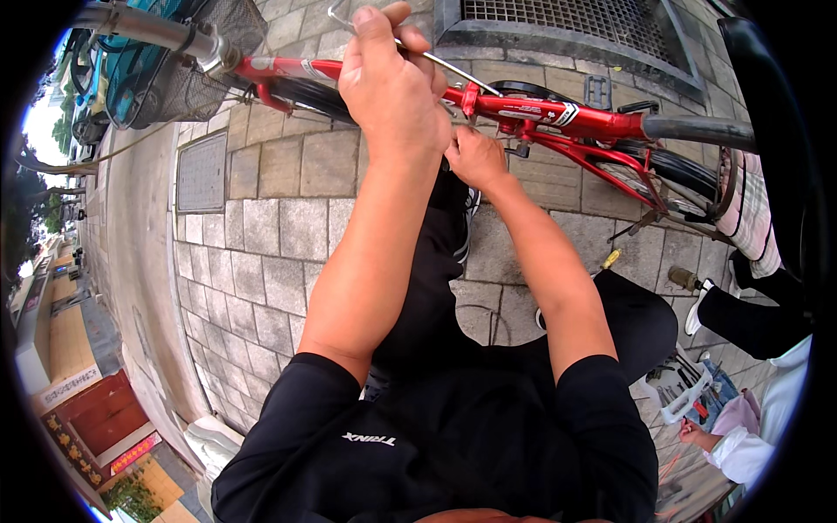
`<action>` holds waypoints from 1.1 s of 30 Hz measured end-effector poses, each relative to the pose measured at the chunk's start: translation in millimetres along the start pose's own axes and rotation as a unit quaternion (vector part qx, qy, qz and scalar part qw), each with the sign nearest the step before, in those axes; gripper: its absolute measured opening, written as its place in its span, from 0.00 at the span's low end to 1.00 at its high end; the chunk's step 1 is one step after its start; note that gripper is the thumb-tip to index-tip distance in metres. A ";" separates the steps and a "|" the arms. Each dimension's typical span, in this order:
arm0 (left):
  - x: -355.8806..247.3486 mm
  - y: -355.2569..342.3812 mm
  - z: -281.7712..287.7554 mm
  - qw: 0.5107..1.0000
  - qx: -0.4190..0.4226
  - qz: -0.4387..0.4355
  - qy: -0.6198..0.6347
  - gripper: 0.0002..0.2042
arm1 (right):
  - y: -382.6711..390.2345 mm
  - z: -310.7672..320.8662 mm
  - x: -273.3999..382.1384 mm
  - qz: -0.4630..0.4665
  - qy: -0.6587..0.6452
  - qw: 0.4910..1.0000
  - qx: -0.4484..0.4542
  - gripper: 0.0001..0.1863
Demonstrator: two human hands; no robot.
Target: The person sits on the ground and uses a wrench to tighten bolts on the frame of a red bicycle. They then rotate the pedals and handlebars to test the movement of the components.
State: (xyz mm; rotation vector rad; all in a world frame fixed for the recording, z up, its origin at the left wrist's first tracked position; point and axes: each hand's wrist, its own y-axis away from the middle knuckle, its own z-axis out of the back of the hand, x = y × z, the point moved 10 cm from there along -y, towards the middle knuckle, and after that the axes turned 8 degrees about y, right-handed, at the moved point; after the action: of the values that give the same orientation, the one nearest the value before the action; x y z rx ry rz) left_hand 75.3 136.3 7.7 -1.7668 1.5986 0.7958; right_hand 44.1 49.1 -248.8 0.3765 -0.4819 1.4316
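A red bicycle (532, 112) stretches across the top of the view. My left hand (391, 91) is raised in front of its frame, closed around a thin metal rod (449, 67). The rod's upper end is bent and pale; its straight end reaches the red frame near the middle joint. Below that joint is my right hand (477, 159), lower and closer to me, with its fingers curled in. Whatever those fingers pinch, if anything, is hidden. My left wrist covers part of the frame.
A mesh basket (187, 74) hangs at the bicycle's left end. A yellow-handled tool (611, 259) lies on the paving. At the right, another person's hand (693, 433) is beside a tray of tools (676, 388). A metal grate (567, 22) lies beyond the bicycle.
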 end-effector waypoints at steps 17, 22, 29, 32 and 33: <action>0.1 -1.6 4.1 1.000 -0.014 0.004 -0.003 0.18 | 11.3 -14.0 -18.8 -0.110 -0.056 0.992 0.029 0.16; -2.8 0.6 2.7 1.000 -0.010 0.001 -0.003 0.18 | 19.8 -13.2 -1.1 -0.024 0.057 0.998 0.017 0.13; 6.1 -1.2 2.9 1.000 0.000 0.017 0.005 0.17 | 26.9 -15.9 -7.1 -0.029 0.048 0.998 -0.009 0.13; 7.3 -1.2 2.2 1.000 0.000 0.020 0.004 0.17 | 25.3 -9.4 0.0 -0.007 0.057 0.998 -0.026 0.11; 7.8 -1.1 2.2 1.000 0.000 0.021 0.004 0.17 | 25.1 -9.5 2.7 -0.001 0.055 0.998 -0.027 0.11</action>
State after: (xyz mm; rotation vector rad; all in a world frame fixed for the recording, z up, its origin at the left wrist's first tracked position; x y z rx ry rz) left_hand 77.0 133.2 0.3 -1.7434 1.6457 0.8084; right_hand 20.2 59.1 -256.3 0.2537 -0.4300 1.4265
